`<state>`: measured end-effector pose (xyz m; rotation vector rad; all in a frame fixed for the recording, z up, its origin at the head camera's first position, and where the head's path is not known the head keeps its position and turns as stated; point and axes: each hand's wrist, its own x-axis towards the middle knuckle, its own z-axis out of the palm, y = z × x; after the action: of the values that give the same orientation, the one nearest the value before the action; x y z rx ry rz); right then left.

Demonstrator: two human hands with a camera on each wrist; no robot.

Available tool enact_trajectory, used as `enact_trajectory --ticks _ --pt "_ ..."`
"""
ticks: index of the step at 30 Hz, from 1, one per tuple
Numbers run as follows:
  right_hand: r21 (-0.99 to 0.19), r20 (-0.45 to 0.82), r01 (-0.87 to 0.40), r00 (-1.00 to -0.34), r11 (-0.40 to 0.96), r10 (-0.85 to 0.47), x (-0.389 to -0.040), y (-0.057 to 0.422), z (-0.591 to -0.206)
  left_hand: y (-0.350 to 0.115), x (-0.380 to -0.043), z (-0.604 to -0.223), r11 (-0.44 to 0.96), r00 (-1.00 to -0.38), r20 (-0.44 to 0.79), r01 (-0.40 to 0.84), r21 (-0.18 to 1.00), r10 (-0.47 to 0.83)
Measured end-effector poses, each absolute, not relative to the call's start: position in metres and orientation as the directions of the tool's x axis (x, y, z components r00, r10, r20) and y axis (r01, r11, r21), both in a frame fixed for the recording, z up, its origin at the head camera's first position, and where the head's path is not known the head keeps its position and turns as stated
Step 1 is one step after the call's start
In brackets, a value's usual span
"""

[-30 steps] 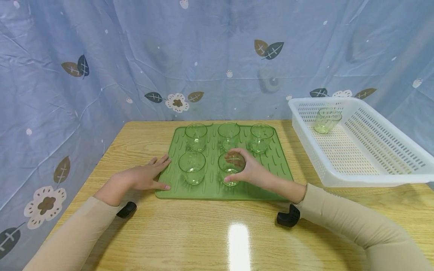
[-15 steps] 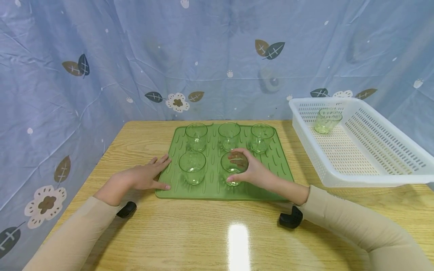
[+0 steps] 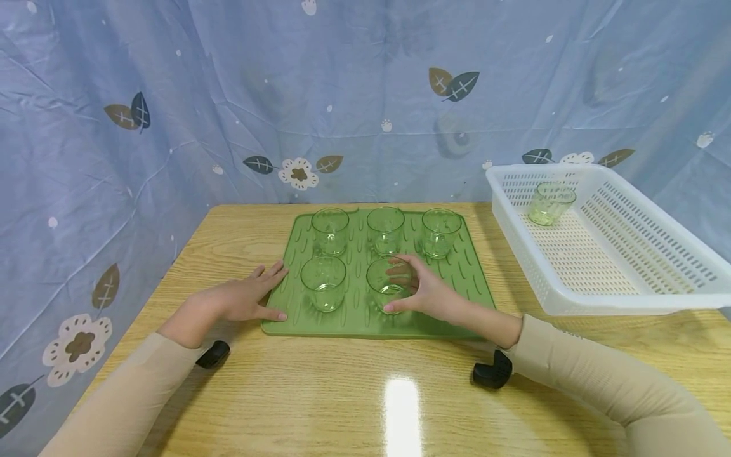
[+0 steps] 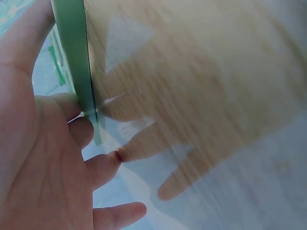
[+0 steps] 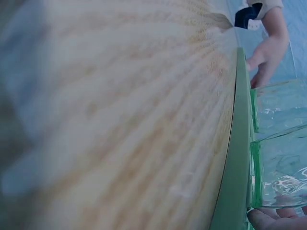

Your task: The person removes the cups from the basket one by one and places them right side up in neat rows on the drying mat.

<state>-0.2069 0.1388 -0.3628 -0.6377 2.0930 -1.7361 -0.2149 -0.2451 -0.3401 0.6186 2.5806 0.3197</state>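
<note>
My left hand [image 3: 242,297] is spread at the left edge of a green ribbed mat [image 3: 354,324], its thumb and fingertips resting on the mat. In the left wrist view, the left hand [image 4: 43,158] shows its palm, with straight fingers against the mat's edge [image 4: 79,52]. My right hand [image 3: 428,292] curves round the right side of a clear greenish drinking glass [image 3: 378,282], thumb in front and fingers behind. That glass stands upright in the mat's front row. To its left stands another glass [image 3: 323,285]. Right fingertips [image 5: 261,219] show just beside a glass [image 5: 283,167] in the right wrist view.
Along the mat's back row stand three more glasses, left [image 3: 330,231], middle [image 3: 385,230] and right [image 3: 441,233]. A white perforated basket [image 3: 634,303] stands to the right, with one glass [image 3: 549,206] inside. A blue patterned curtain [image 3: 354,101] hangs behind the wooden table [image 3: 308,393].
The front glass by my right hand shifted slightly right, then back left. My right hand has moved slightly right and now sits farther to the glass's right side. The left hand has stayed still.
</note>
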Motion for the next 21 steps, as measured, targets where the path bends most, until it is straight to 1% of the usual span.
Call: enact_trajectory --ticks 15,21 --pt "-0.981 -0.038 -0.072 -0.841 0.182 -0.539 -0.2062 0.1404 -0.3590 -0.2446 -0.2153 -0.3394 0.876 -0.792 -0.389 0.366 0.313 0.470" --pt "-0.978 -0.044 -0.077 -0.831 0.194 -0.554 -0.2063 0.1412 -0.3567 -0.2442 -0.2150 -0.3386 0.877 -0.791 -0.392 0.362 0.316 0.469"
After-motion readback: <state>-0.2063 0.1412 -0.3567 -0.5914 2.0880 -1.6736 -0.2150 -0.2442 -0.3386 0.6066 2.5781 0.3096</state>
